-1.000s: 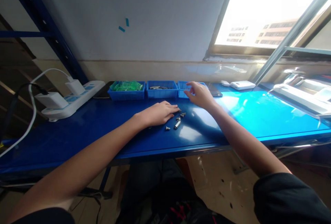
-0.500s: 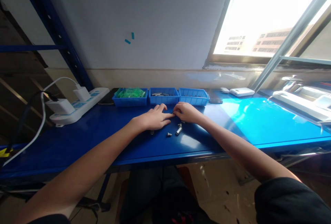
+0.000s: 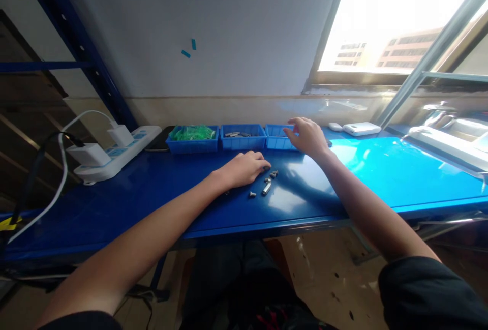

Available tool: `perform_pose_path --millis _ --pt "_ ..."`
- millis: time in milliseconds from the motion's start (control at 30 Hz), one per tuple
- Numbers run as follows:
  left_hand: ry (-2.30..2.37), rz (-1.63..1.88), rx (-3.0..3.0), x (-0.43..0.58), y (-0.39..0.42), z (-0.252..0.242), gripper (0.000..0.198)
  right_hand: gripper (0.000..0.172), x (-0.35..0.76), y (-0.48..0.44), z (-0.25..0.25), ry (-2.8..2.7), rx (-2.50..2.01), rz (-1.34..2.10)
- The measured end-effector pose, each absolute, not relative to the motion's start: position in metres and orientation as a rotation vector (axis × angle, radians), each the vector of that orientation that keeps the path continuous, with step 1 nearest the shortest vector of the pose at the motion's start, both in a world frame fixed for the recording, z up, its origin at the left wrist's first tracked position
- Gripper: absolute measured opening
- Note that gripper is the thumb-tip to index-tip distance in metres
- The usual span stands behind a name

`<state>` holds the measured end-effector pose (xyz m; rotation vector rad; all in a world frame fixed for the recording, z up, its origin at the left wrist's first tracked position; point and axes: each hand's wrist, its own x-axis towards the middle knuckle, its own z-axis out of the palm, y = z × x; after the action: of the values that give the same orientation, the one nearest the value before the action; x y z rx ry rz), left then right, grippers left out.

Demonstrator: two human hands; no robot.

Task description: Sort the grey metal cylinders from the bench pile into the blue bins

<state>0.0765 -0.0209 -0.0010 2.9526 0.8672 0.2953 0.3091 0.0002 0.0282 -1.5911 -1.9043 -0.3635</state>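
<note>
The right hand (image 3: 308, 138) is swung back to the right bin (image 3: 279, 143), fingers loosely parted! The left hand (image 3: 247, 169) is curled beside screws (image 3: 274, 174), grip unclear.

Your left hand (image 3: 247, 169) rests on the glossy blue table (image 3: 152, 195), left of small silver screws (image 3: 252, 195) and a silver metal bar (image 3: 267, 188); your right hand (image 3: 308, 137) partly hides the far, rightmost blue plastic bin (image 3: 276, 143).

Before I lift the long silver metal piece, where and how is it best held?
I would pinch the silver metal piece across its middle, coming from above and the right: it is elongated and lies flat, a loose screw sits to its left, and small metal parts lie beyond its far end.
</note>
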Motion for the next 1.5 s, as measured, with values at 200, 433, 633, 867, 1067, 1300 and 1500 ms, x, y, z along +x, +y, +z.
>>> perform_pose_path --millis 200,433,633,867,1067,1300,1500 --pt "0.976 0.490 2.723 0.060 -0.012 -0.002 0.015 0.023 0.253 -0.033 0.010 -2.373 -1.133 0.056" --pt "0.855 0.907 1.704 0.057 -0.007 -0.003 0.041 0.028 0.248 -0.036 0.007 -2.229 -0.960 0.031" --pt "0.703 0.983 1.426 0.059 -0.015 0.008 0.060 0.016 0.248 -0.042 0.017 -2.261 -0.928 -0.231" --pt "0.720 0.913 1.770 0.061 -0.022 0.009 0.051 0.020 0.259 -0.043 0.032 -2.143 -0.938 -0.364" --pt "0.610 0.422 2.689 0.067 -0.040 0.012 0.025 0.023 0.315 -0.009 0.031 -1.805 -1.514 -0.540" --pt "0.785 0.483 2.726 0.059 -0.028 0.008 0.012 0.021 0.287 -0.018 0.021 -2.017 -1.359 -0.185" --pt "0.894 0.989 2.048 0.052 -0.012 0.006 0.028 0.020 0.248 -0.038 0.011 -2.304 -0.980 0.042"
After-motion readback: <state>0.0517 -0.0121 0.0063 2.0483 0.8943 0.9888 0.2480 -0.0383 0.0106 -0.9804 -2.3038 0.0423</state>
